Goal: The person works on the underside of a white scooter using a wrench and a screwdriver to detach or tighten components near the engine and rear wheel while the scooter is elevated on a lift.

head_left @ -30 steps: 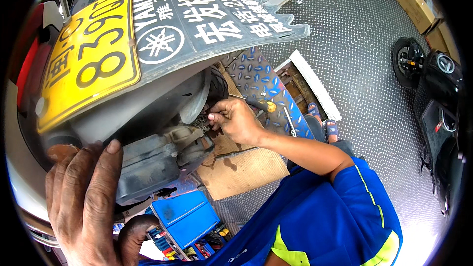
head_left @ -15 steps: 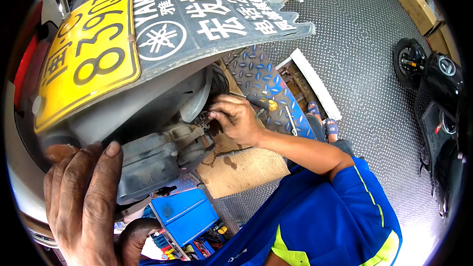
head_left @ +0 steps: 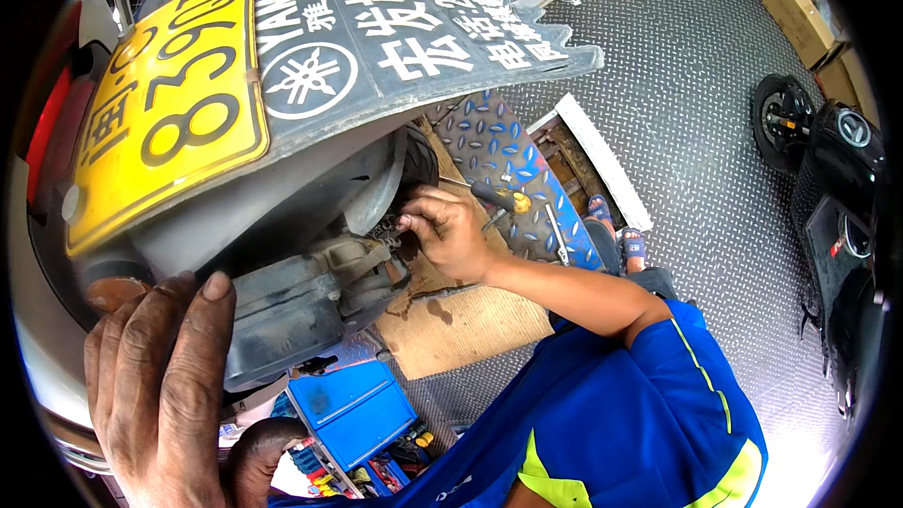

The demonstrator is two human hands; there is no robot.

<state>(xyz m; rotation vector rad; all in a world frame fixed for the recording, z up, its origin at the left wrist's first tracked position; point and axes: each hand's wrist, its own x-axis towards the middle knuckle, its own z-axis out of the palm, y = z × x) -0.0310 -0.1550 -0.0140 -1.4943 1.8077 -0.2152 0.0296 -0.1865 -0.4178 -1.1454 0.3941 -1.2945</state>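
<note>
My left hand (head_left: 165, 367) is large at the lower left, blackened with grease. Its fingers stretch flat toward a round brown reflector (head_left: 118, 292) at a scooter's rear, beside a black ribbed engine housing (head_left: 282, 310). My right hand (head_left: 447, 233) reaches under the rear mudguard (head_left: 414, 19), thumb and forefinger pinched near the grimy metal end of the engine (head_left: 348, 259). Whatever lies between those fingertips is too small and dark to make out. Behind the hand sits the rear tyre (head_left: 419, 155), partly hidden. A yellow licence plate (head_left: 179, 103) hangs on the mudguard.
Stained cardboard (head_left: 470, 325) lies below the engine on a blue tread-plate platform (head_left: 489, 136). A black-and-yellow-handled tool (head_left: 499, 196) and a metal rod (head_left: 557, 233) rest there. A blue tool cabinet (head_left: 353, 409) stands below; a black scooter (head_left: 847, 216) is at right. Feet in sandals (head_left: 633, 246) show nearby.
My right hand has shifted very slightly, its fingers still pinched at the same spot. The left hand stays in place.
</note>
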